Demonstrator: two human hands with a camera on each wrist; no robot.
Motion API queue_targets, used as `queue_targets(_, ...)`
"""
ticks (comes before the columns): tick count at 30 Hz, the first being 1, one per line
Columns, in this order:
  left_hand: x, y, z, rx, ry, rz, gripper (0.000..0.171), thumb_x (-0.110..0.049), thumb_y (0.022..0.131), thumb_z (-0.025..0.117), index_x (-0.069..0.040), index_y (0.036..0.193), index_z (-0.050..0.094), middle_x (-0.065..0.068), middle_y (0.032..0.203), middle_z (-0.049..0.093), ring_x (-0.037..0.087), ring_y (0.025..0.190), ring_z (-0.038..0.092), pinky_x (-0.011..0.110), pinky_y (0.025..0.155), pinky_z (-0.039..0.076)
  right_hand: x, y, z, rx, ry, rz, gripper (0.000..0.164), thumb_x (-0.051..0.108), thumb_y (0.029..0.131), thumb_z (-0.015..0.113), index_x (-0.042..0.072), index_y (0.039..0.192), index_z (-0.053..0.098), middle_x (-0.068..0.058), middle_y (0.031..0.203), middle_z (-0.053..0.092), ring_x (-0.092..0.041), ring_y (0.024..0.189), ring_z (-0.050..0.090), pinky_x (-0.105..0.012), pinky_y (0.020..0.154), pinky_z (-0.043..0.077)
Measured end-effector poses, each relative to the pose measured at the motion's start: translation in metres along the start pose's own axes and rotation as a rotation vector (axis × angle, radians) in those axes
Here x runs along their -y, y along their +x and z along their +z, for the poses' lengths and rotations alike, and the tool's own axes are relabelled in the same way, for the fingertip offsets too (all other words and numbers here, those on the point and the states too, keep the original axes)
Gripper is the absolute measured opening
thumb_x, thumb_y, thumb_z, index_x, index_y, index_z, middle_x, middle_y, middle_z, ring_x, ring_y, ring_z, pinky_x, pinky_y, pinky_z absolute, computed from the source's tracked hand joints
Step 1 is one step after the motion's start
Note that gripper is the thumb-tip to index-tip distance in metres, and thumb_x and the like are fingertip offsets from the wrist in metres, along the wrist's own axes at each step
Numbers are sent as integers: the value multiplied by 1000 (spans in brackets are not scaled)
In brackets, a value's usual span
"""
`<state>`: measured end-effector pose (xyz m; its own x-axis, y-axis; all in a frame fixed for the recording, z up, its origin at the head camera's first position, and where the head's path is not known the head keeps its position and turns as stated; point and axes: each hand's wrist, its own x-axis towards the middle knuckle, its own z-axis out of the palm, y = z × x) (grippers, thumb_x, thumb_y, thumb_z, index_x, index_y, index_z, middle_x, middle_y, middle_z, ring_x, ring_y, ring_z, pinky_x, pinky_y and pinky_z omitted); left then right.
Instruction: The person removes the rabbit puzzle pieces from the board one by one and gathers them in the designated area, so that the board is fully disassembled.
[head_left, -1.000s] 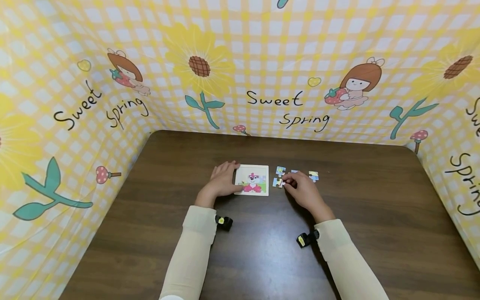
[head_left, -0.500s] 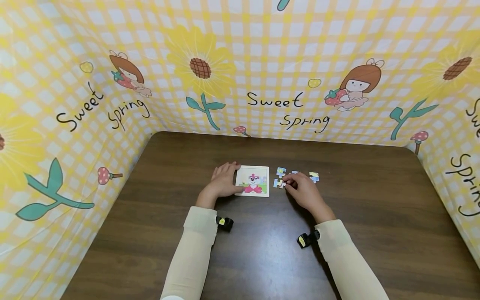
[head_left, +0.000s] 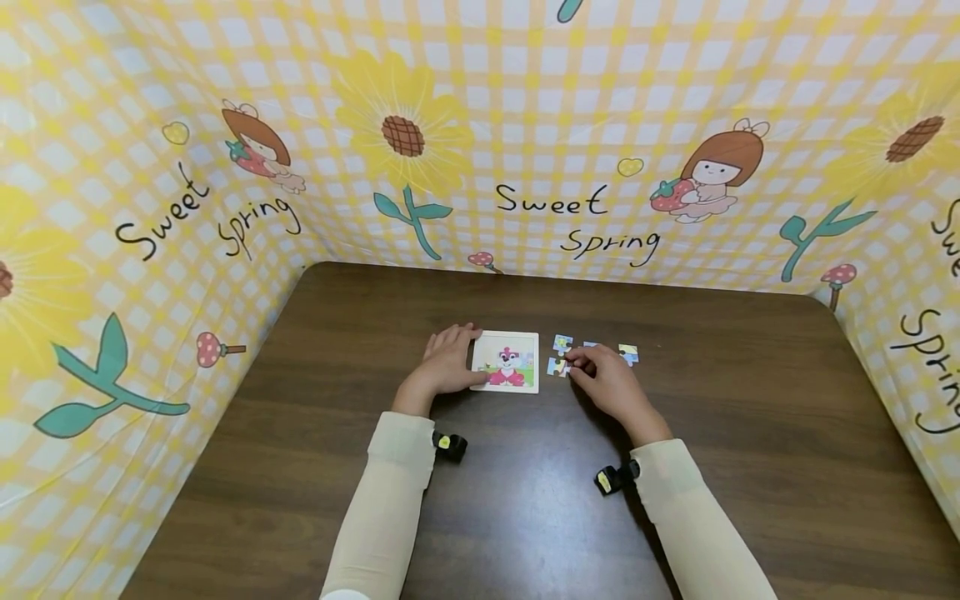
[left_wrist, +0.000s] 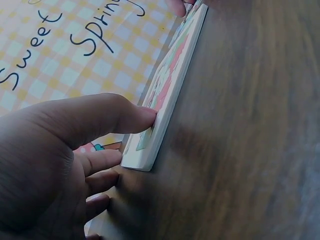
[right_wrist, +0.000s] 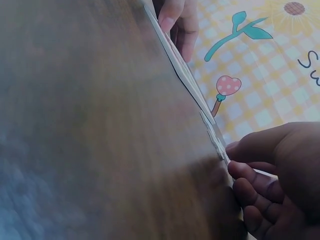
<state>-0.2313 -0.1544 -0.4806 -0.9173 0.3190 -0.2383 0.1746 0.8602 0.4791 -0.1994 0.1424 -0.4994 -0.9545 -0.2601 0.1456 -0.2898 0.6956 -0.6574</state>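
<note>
A square white-framed jigsaw board (head_left: 531, 385) with a pink and white cartoon animal lies flat on the table. My left hand (head_left: 447, 365) rests at its left side; in the left wrist view the thumb (left_wrist: 135, 117) presses on the board's face, and the straight fingers lie along the edge. Right of the board, my right hand (head_left: 609, 382) pinches the edge of a blue jigsaw piece (head_left: 556, 367) between thumb and curled index finger. Another piece (head_left: 562, 342) sits just behind it. The right fingers partly cover further pieces.
Beyond my right hand lies a blue and yellow piece (head_left: 628, 352), and part of another piece (head_left: 590, 344) shows above the knuckles. The brown table (head_left: 510, 500) is bordered at the back and sides by a yellow checked cloth (head_left: 555, 150).
Both hands, the board and the pieces keep nearly the same places; only the head view has shifted slightly.
</note>
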Motion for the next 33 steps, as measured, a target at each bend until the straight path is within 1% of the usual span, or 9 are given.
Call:
queue_targets(5, 1, -2, 0, 4, -4, -2, 83, -42, 86, 69, -16, 154, 29, 5, 161, 17, 29, 148, 7, 49, 117, -2, 1, 1, -1, -5, -15, 4, 22, 15, 92, 67, 8, 113, 70, -4, 95, 62, -19, 83, 58, -39, 77, 49)
queue_targets(11, 4, -2, 1, 11, -2, -7, 83, -43, 86, 68, -17, 154, 28, 5, 161, 16, 28, 148, 5, 48, 117, -3, 10, 5, 0, -31, -23, -3, 25, 15, 92, 67, 7, 116, 69, -6, 98, 62, -21, 86, 58, -40, 78, 49)
queue_targets(15, 7, 1, 3, 7, 5, -1, 83, -43, 86, 68, -17, 154, 27, 5, 161, 16, 28, 148, 5, 49, 117, -3, 19, 10, 4, -31, -16, -23, 28, 13, 92, 66, 7, 119, 69, -10, 108, 62, -25, 93, 56, -43, 82, 47)
queue_targets(18, 7, 2, 3, 1, 3, 3, 83, -41, 86, 68, -16, 154, 28, 5, 161, 17, 29, 148, 6, 50, 116, -3, 27, 13, 9, -15, -17, -36, 29, 14, 93, 65, 9, 121, 68, -12, 117, 60, -27, 97, 54, -44, 82, 47)
queue_targets(20, 7, 3, 4, 2, 12, -3, 84, -42, 85, 68, -18, 154, 27, 4, 161, 16, 27, 148, 6, 49, 117, -3, 33, 15, 14, -2, -13, -48, 30, 14, 93, 65, 10, 123, 67, -12, 120, 59, -28, 100, 53, -46, 83, 46)
queue_targets(24, 4, 1, 2, 2, -1, -3, 83, -41, 85, 69, -17, 154, 28, 4, 161, 17, 28, 148, 7, 49, 117, -2, 42, 19, 26, 12, -5, -88, 30, 13, 93, 65, 9, 123, 67, -11, 117, 60, -29, 104, 51, -46, 87, 44)
queue_targets(30, 0, -1, 0, 3, 5, 3, 82, -40, 85, 69, -16, 153, 29, 5, 161, 18, 28, 148, 8, 49, 117, -1, 53, 27, 42, 20, -41, -135, 27, 13, 93, 64, 10, 120, 69, -10, 118, 61, -30, 110, 53, -48, 95, 42)
queue_targets(33, 0, -1, 0, -4, 12, 7, 82, -40, 85, 69, -16, 153, 30, 5, 161, 19, 28, 147, 8, 49, 117, -1, 58, 31, 47, 15, -57, -145, 26, 12, 93, 63, 11, 119, 69, -9, 118, 61, -30, 110, 52, -48, 94, 43)
